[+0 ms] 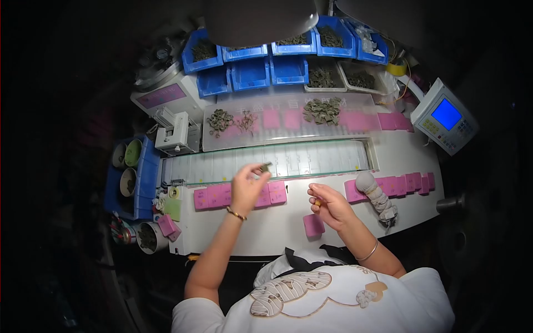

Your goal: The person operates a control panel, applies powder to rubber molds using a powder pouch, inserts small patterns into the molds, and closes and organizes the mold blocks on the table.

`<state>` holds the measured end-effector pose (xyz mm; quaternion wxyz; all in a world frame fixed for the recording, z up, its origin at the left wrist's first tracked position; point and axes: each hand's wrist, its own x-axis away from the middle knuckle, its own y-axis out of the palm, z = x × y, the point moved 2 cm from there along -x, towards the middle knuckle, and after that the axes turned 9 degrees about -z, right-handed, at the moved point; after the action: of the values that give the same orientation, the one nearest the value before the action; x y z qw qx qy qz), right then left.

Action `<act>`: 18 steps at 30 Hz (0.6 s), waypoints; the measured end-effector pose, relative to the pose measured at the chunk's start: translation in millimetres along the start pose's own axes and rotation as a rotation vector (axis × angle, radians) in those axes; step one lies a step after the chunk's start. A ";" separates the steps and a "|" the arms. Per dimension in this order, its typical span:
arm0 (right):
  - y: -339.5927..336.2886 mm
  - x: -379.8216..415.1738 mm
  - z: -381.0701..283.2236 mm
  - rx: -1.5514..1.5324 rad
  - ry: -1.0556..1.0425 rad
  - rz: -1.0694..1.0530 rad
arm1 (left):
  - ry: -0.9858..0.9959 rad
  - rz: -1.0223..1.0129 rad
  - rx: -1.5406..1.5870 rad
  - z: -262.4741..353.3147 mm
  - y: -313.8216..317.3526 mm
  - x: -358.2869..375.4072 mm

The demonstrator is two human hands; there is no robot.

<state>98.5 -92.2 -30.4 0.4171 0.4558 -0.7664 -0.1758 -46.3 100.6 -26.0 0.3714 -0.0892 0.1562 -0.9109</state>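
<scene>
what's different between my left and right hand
The left hand pinches a small dark piece; the right hand has something yellow at its fingers, too small to name. The left wears a dark and gold bracelet, the right a thin, plain bangle. Both are bare, fingers bent.

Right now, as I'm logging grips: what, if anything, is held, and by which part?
Left hand: a small dark piece, seemingly by its near edge. Right hand: cannot be told.

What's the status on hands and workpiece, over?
Left hand pinching small dark piece. Right hand half-curled, grip unclear. Pink block close by right hand; space between hands looks open.
</scene>
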 end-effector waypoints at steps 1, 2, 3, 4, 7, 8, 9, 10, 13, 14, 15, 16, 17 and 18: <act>-8.4 -3.1 5.2 -0.047 -0.004 0.031 | 0.016 0.088 -0.025 -14.1 -13.1 -18.7; -16.0 -4.9 9.6 -0.094 -0.008 0.064 | 0.031 0.174 -0.048 -28.3 -25.9 -38.0; -21.1 -5.5 12.4 -0.092 -0.013 0.061 | 0.037 0.175 -0.047 -43.7 -38.6 -58.3; -25.5 -5.5 15.2 -0.109 -0.006 0.055 | 0.085 0.192 -0.030 -57.6 -51.4 -78.0; -35.0 -6.7 21.5 -0.119 -0.004 0.006 | 0.160 0.202 0.051 -41.0 -63.2 -107.9; -29.8 -3.0 19.4 -0.146 0.019 0.018 | 0.178 0.192 0.113 -28.9 -63.9 -109.9; -26.4 -1.1 19.0 -0.172 0.045 0.030 | 0.180 0.193 0.113 -14.3 -62.2 -108.3; -27.6 -1.2 19.6 -0.158 0.049 0.013 | 0.109 0.151 0.260 1.5 -57.8 -105.7; -22.1 -0.6 19.0 -0.185 0.043 0.028 | -0.011 0.092 0.439 18.5 -51.7 -96.2; -21.6 -1.2 18.9 -0.178 0.051 0.022 | -0.029 -0.004 0.546 11.9 -50.6 -93.9; -22.1 -1.5 19.2 -0.188 0.067 0.028 | -0.048 -0.100 0.650 13.1 -50.3 -88.2; -22.7 -1.8 20.5 -0.199 0.085 0.033 | -0.070 -0.130 0.716 13.9 -50.1 -78.8; -25.4 -4.0 23.5 -0.193 0.100 0.022 | -0.073 -0.110 0.714 15.8 -53.3 -69.6; -29.8 -7.4 27.7 -0.226 0.120 -0.012 | -0.097 -0.140 0.822 15.8 -56.6 -60.1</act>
<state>94.5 -104.5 -69.6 0.5099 0.4201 -0.7126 -0.2360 -36.1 177.7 5.8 0.3203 0.0134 -0.2443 -0.9152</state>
